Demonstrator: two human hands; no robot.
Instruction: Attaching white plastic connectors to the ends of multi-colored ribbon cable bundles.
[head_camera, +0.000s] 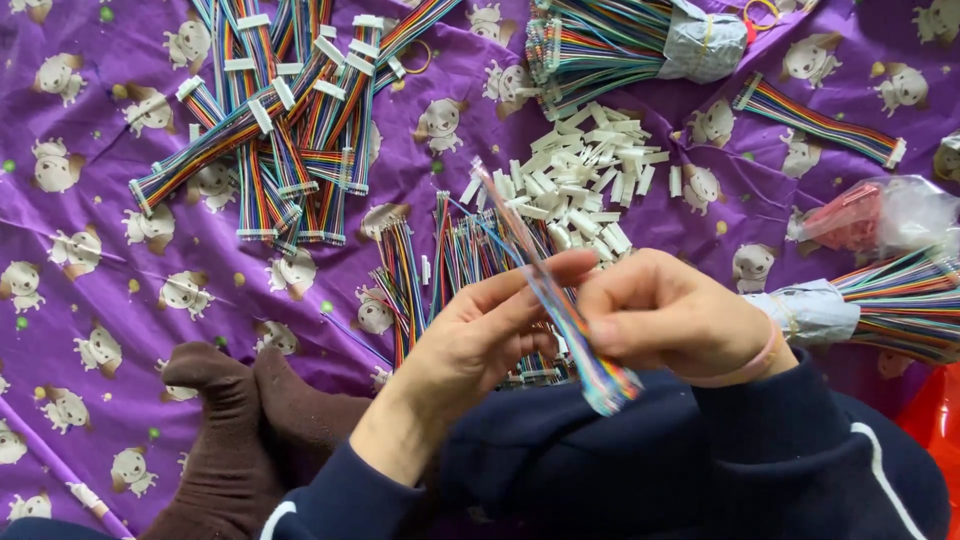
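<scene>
Head view, looking down at my lap over a purple printed cloth (90, 290) spread on the floor

Both hands are up in front of me on one flat rainbow-coloured ribbon of thin wires (560, 310), held slantwise between them. Left hand (480, 335): fingers nearly closed, thumb and forefinger pinching the ribbon near its middle. Right hand (665, 315): curled almost to a fist, fingertips pinched on the same ribbon just beside the left

My judgement on handling: very light, limp, bends freely; loose wire ends look easy to splay or kink. Best taken flat across its width, close to the end being worked, with a light pinch

Around: heap of small white plastic connector housings (585, 180), pile of finished rainbow cables with white plugs (280, 120), taped bundle of loose coloured wires (620, 45)
</scene>
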